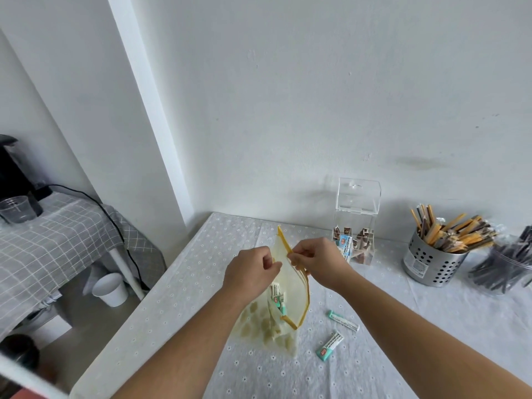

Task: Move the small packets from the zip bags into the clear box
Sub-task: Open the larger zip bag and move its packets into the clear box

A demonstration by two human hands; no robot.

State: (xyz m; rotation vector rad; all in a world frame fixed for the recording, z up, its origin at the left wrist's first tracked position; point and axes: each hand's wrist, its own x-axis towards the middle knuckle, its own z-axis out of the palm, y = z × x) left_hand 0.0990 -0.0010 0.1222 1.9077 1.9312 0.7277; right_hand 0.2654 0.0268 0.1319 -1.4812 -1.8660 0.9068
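Just left of the clear box (355, 223) and a little nearer the person, holds a yellow-edged zip bag (290, 292) up on end over the table (187, 283), bottom apparently resting on the cloth. Pinches the left lip of the bag's mouth with the left hand (250, 272), fingers curled in tight, nothing else in it. Pinches the yellow zip edge with the right hand (313, 260), thumb and fingertips closed on the strip, as if to spread the mouth.

Keeps several small packets (277, 300) low inside the bag, below the left hand, so farther from the box than either hand. Runs the bag's long axis from a top corner pointing toward the box's left side down toward the person, with the mouth seemingly facing the box side. Puts the right hand nearer the box, close to its front left corner but apart from it; likely the hand for dipping in and carrying across.

Counts two loose packets (344, 321) on the cloth in front of the box, toward the person, well apart from it, lying slantwise. Has the lid (358, 194) tipped up, with brown and white packets already in the box bottom. Beyond the box on its right: metal cup (431, 263) of sticks, then clear jar (506, 272) of dark ones. Looks part done, bag not yet emptied.
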